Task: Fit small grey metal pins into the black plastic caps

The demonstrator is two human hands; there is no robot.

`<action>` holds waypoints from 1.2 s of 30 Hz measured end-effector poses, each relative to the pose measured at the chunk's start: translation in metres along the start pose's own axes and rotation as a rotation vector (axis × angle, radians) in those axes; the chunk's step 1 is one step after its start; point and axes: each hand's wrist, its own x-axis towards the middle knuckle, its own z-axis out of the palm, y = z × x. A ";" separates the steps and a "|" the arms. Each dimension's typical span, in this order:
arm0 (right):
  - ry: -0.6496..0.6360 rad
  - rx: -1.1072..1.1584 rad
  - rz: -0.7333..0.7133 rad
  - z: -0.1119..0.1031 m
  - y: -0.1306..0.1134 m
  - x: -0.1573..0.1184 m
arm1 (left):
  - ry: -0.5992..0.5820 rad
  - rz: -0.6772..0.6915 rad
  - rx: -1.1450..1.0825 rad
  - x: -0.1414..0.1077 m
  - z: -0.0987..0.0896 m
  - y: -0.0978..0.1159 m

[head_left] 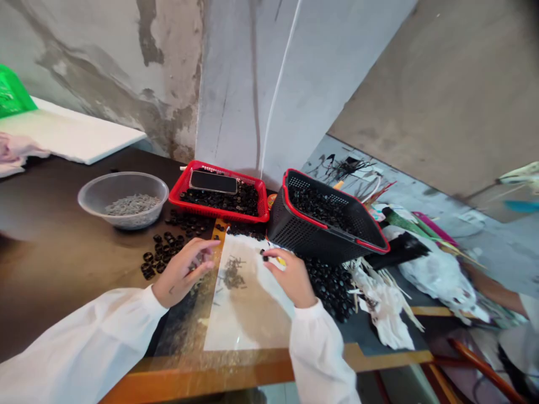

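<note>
My left hand (183,272) was open, fingers loosely spread and apparently empty, just above the edge of a white sheet (248,314) on the dark table (63,235). My right hand (288,278) was grasping a small black piece (264,255) between thumb and fingertips, over the sheet's far edge. A small heap of grey bits (231,275) lay on the sheet.

Black rings (162,252) lay scattered beyond my left hand; a larger mound of them (330,289) lay beside my right. Farther off stood a red tray (179,188) holding more black pieces under a phone (213,182), a black mesh basket (295,235) with a red rim, also filled with them, and a clear bowl (96,210) of grey bits.
</note>
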 end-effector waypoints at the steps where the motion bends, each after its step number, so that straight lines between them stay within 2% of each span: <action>1: 0.063 -0.152 0.018 -0.017 0.011 -0.006 | 0.014 0.013 0.078 0.003 -0.004 -0.001; 4: 0.150 -0.445 0.056 -0.053 0.048 -0.026 | 0.054 0.109 0.390 0.012 -0.024 -0.008; 6: 0.137 -0.538 0.052 -0.062 0.067 -0.035 | 0.049 0.144 0.549 0.018 -0.038 -0.017; 8: 0.135 -0.584 0.022 -0.059 0.075 -0.039 | 0.040 0.153 0.629 0.021 -0.048 -0.026; 10: 0.156 -0.597 -0.020 -0.048 0.068 -0.037 | 0.012 0.165 0.658 0.021 -0.051 -0.032; 12: 0.143 -0.566 -0.077 -0.031 0.049 -0.030 | -0.013 0.174 0.680 0.021 -0.050 -0.034; 15: -0.021 -0.453 -0.185 0.002 0.014 -0.010 | -0.026 0.163 0.757 0.021 -0.045 -0.035; 17: -0.098 -0.462 -0.207 0.025 -0.004 0.004 | -0.055 0.152 0.821 0.022 -0.043 -0.036; 21: -0.156 -0.565 -0.182 0.059 -0.019 0.024 | -0.124 0.141 0.859 0.027 -0.041 -0.041; 25: -0.181 -0.591 -0.186 0.072 -0.016 0.025 | -0.156 0.154 0.842 0.029 -0.040 -0.042; 29: -0.155 -0.553 -0.192 0.077 -0.009 0.021 | -0.131 0.180 0.776 0.027 -0.035 -0.032; 33: -0.096 -0.566 -0.183 0.080 -0.006 0.024 | -0.099 0.157 0.597 0.022 -0.027 -0.017; 36: -0.153 -0.623 -0.191 0.080 -0.007 0.028 | -0.067 0.096 0.454 0.017 -0.023 -0.008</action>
